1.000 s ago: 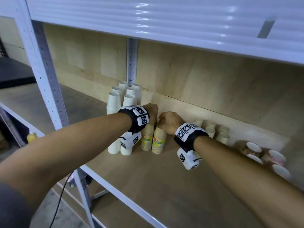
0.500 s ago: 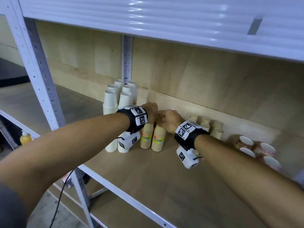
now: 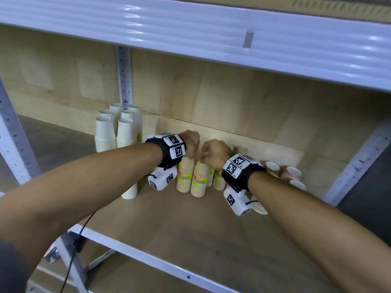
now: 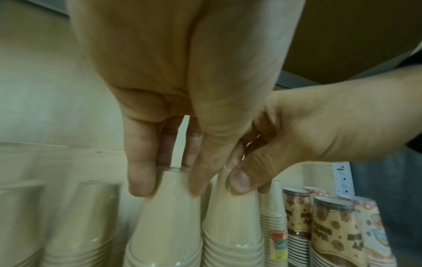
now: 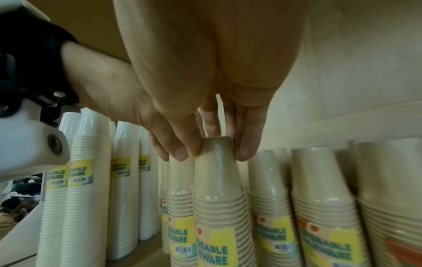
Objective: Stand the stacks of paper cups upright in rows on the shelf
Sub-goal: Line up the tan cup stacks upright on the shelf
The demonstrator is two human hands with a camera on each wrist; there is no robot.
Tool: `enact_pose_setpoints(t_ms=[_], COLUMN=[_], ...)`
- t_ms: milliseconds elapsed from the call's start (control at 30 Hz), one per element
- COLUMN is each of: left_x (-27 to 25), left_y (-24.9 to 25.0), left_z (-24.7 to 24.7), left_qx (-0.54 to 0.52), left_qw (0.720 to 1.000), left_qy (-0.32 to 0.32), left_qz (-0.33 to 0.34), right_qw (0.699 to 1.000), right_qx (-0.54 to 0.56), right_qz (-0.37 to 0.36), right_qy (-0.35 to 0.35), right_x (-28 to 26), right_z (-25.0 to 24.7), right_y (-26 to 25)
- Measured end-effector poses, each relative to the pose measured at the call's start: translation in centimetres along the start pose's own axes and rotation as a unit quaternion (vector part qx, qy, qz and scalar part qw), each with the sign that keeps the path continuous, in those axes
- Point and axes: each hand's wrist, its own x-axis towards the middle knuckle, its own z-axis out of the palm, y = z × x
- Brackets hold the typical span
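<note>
Head view shows the left hand [image 3: 191,142] and right hand [image 3: 213,153] each pinching the top of a tan cup stack [image 3: 198,178] standing on the shelf [image 3: 190,229] beside the white stacks [image 3: 105,134]; an uneven release risks toppling neighbours.

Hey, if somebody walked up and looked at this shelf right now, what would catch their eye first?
Most likely the two hands meeting mid-shelf: the left hand and right hand each pinch the top of a tan cup stack, side by side and upright. To their left stand tall white cup stacks near the back wall. To the right, patterned cups show their open mouths, apparently lying down.
</note>
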Motion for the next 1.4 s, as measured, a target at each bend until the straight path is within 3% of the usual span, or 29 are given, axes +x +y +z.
enact_pose_setpoints(t_ms=[100, 233, 633, 1033, 1400], left_x=[0.4, 0.8, 2.0, 2.3, 2.4], left_y=[1.6, 2.9, 5.0, 4.2, 0.7], left_z=[0.3, 0.8, 2.1, 2.1, -2.4], left_qx=[0.021, 0.009, -0.006, -0.036, -0.045], left_qw=[0.999, 0.999, 0.998, 0.997, 0.997], left_qy=[-0.022, 0.01, 0.024, -0.011, 0.045], left_qz=[0.015, 0.039, 0.055, 0.07, 0.033], right_qw=[1.0, 0.999, 0.998, 0.999, 0.998], right_qx=[0.004, 0.0, 0.004, -0.023, -0.043], right_qz=[0.019, 0.036, 0.06, 0.047, 0.013], right_qy=[0.006, 0.016, 0.006, 0.007, 0.048], right_x=[-0.6, -1.3, -0.3, 0.3, 2.9], right_z=[-0.7, -1.2, -0.4, -0.4, -2.0], right_y=[1.5, 3.3, 5.8, 6.2, 3.3])
